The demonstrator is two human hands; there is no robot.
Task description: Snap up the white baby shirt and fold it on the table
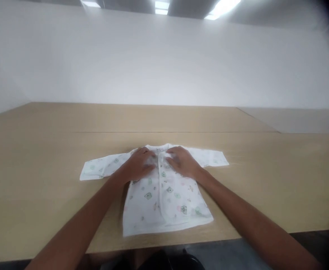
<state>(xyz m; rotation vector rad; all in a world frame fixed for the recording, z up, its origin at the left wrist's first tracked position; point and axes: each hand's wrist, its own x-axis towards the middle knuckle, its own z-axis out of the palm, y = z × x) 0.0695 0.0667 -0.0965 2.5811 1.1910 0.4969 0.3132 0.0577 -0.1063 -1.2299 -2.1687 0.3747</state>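
A small white baby shirt (pixel 170 202) printed with pale green and pink figures lies spread on the table, front side up. Its neckline points away from me, and both long sleeves stretch out sideways. The front opening runs down the middle and appears closed. My left hand (pixel 140 164) rests on the upper chest left of the opening, its fingers apart and slightly blurred. On the other side of the opening, my right hand (pixel 183 161) lies on the cloth near the collar, thumb and fingers apart. Neither hand visibly grips the fabric.
The light wooden table (pixel 54 210) reaches from its near edge below the shirt to a white wall (pixel 164 63) behind. A thin seam crosses the tabletop beyond the collar. Something dark (pixel 184 260) shows below the near edge.
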